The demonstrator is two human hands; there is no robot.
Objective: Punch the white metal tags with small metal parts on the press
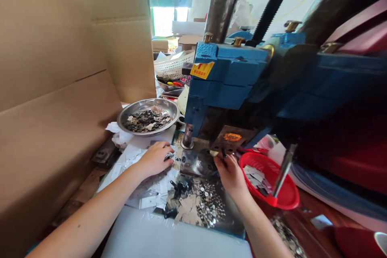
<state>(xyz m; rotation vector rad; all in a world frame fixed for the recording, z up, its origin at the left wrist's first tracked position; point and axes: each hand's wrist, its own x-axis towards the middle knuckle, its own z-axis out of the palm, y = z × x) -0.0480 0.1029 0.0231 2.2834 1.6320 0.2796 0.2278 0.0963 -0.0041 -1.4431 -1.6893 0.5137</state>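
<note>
The press (223,76) was blue, its label (202,70) yellow with red print, and an orange patch (232,137) marked its dark lower block (219,139). Flat plates (148,202) showed silvery white, nearby pieces (189,211) beige. The basin (134,108) was silver, the near basket (288,195) red, the carton (121,56) plain brown.

Shiny metal bowl (171,109), matt cardboard panel (54,40), glossy plastic basket (282,169), glossy blue-painted metal press (226,74).

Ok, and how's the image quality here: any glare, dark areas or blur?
Head view: the window is blown out to white; the blue press sinks into deep shadow and softness toward the right edge; small metal bits glint; the left hand and right hand are readable.
</note>
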